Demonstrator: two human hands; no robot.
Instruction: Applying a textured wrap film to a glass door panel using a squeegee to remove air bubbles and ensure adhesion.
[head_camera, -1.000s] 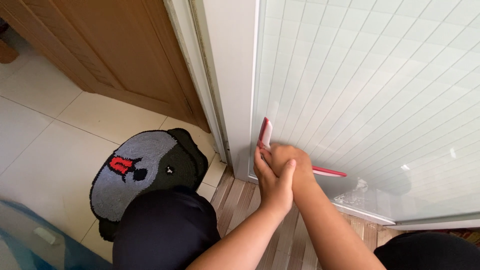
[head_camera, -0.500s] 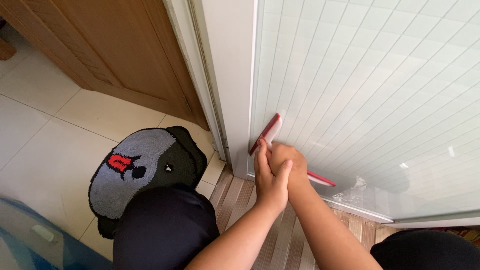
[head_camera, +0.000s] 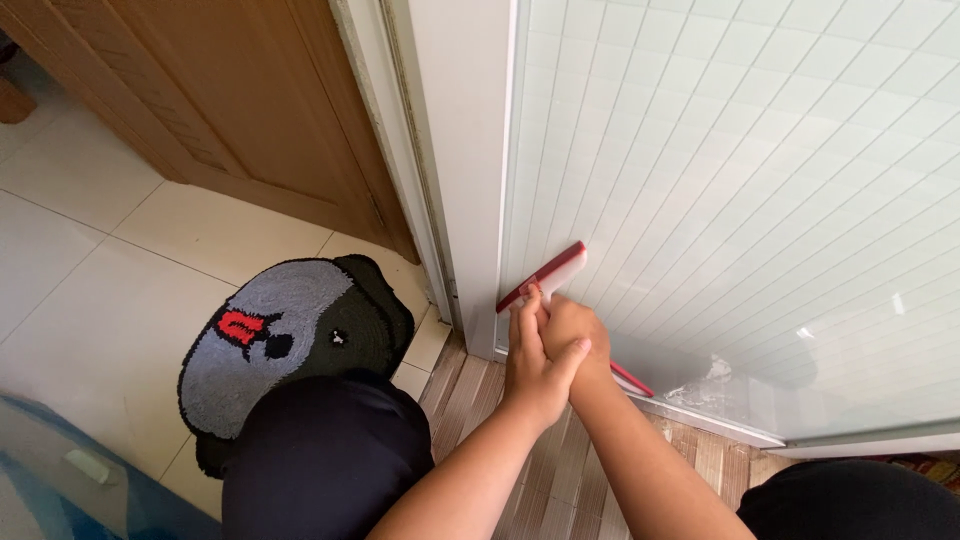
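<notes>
A red-edged squeegee (head_camera: 545, 276) with a pale rubber blade lies flat against a frosted glass door (head_camera: 740, 200) ruled with a fine grid. Since a moment ago the blade has risen and tilted more steeply. Both hands wrap its handle: the left hand (head_camera: 532, 362) clasps over the right hand (head_camera: 578, 335), forearms reaching forward. A fuzzy grey-and-black mat (head_camera: 280, 340) lies on smooth tile.

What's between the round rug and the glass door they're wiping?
In the head view, the white door frame and a strip of wood-plank floor separate rug from glass door.
</notes>
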